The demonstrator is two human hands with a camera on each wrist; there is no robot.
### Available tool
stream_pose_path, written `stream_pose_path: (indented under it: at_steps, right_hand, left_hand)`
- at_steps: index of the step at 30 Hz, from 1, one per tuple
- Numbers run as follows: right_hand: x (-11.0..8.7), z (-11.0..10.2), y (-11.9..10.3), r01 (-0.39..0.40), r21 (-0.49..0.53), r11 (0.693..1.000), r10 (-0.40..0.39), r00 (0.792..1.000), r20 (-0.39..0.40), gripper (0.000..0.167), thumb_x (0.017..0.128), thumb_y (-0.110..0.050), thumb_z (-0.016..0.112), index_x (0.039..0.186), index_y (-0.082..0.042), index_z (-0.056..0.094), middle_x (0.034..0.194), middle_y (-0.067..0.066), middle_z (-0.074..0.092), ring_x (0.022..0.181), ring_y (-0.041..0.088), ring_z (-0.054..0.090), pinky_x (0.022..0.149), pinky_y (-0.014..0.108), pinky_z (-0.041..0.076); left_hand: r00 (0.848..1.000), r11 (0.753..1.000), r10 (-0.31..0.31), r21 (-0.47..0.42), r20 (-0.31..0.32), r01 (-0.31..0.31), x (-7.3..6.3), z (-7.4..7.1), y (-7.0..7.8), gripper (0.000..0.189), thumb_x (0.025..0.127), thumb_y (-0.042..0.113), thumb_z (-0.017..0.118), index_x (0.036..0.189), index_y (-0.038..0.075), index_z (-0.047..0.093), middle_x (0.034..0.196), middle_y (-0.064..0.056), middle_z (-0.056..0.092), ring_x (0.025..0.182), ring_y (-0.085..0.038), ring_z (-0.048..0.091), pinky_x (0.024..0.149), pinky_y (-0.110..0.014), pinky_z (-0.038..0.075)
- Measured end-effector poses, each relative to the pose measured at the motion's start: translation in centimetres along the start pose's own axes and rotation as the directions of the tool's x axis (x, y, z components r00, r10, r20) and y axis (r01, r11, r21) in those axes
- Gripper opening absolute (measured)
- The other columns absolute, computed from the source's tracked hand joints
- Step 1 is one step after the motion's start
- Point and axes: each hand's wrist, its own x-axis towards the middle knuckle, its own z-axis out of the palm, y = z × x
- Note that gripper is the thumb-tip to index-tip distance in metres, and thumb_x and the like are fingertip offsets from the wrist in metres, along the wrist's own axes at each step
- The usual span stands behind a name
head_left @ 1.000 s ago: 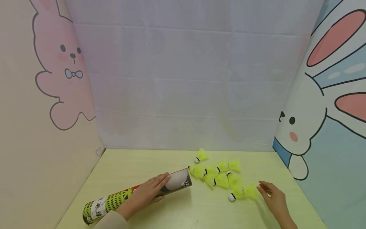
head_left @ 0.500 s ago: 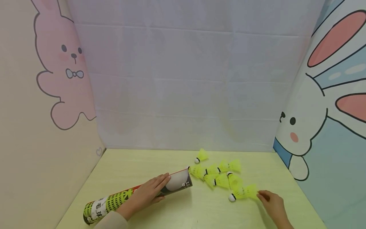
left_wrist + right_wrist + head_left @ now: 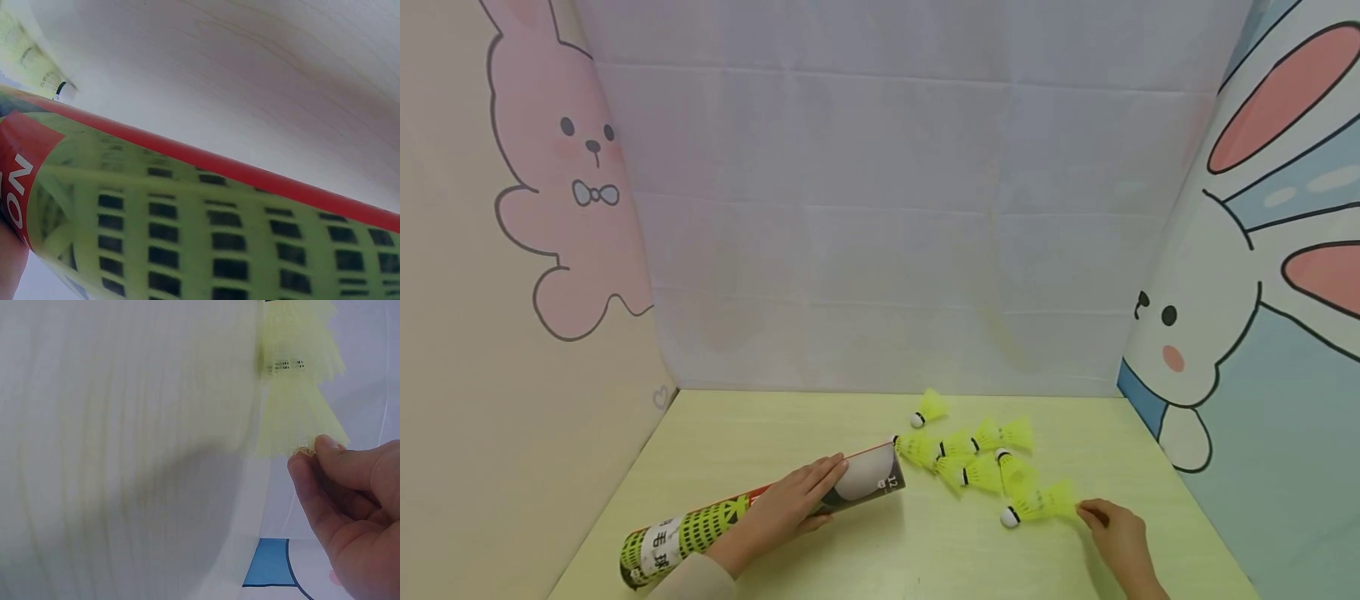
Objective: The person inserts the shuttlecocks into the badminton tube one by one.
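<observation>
Tube under left hand; nested shuttlecocks pinched by right hand.

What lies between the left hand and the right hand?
In the head view, starting from the left hand: the protruding end of the tube, bare table, then the yellow shuttlecocks that the right hand pinches.

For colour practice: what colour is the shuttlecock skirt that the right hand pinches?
The skirt is yellow, seen best in the right wrist view.

Pale yellow table; creased white sheet behind. Left wall: pink rabbit, bow tie. Right wall: white rabbit.
</observation>
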Motion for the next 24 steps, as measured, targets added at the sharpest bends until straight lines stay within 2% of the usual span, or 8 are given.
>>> stream_pose_path:
  at_steps: [13, 17, 21, 24]
  right_hand:
    - [0.5, -0.7, 0.3, -0.001, -0.055, 0.999, -0.008, 0.987, -0.159, 0.005, 0.079, 0.005, 0.073, 0.084, 0.005, 0.073, 0.079, 0.017, 0.071, 0.070, 0.032, 0.067, 0.054, 0.028, 0.050]
    - [0.6, -1.3, 0.4, 0.040, -0.068, 0.997, -0.054, 0.972, -0.229, 0.005, 0.076, 0.006, 0.075, 0.080, 0.004, 0.073, 0.075, 0.016, 0.070, 0.064, 0.026, 0.065, 0.052, 0.026, 0.049]
    - [1.0, -1.7, 0.3, 0.094, -0.077, 0.993, -0.113, 0.947, -0.301, 0.008, 0.073, 0.006, 0.078, 0.077, 0.001, 0.073, 0.072, 0.014, 0.070, 0.059, 0.015, 0.063, 0.051, 0.017, 0.045]
    - [1.1, -1.9, 0.1, 0.106, -0.074, 0.992, -0.125, 0.933, -0.337, 0.009, 0.071, 0.006, 0.079, 0.077, 0.001, 0.074, 0.071, 0.013, 0.070, 0.059, 0.009, 0.061, 0.052, 0.011, 0.042]
  left_hand:
    - [1.000, 1.000, 0.004, 0.017, -0.004, -0.004, -0.1, 0.0, 0.0, 0.070, 0.098, 0.051, 0.034, 0.148, 0.002, 0.035, 0.150, -0.011, 0.039, 0.128, -0.025, 0.048, 0.095, -0.037, 0.049]
    - [1.000, 1.000, 0.007, 0.011, -0.005, -0.007, -0.1, -0.1, 0.1, 0.070, 0.098, 0.051, 0.035, 0.147, 0.002, 0.036, 0.149, -0.011, 0.040, 0.128, -0.025, 0.049, 0.095, -0.037, 0.049]
    - [1.000, 1.000, 0.010, 0.007, -0.010, -0.010, -0.1, -0.1, 0.0, 0.070, 0.097, 0.051, 0.038, 0.147, 0.001, 0.036, 0.149, -0.011, 0.040, 0.127, -0.025, 0.049, 0.095, -0.037, 0.049]
    - [1.000, 1.000, 0.010, 0.008, -0.010, -0.010, -0.1, 0.0, 0.0, 0.070, 0.097, 0.050, 0.038, 0.147, 0.002, 0.036, 0.149, -0.011, 0.040, 0.128, -0.025, 0.048, 0.095, -0.037, 0.049]
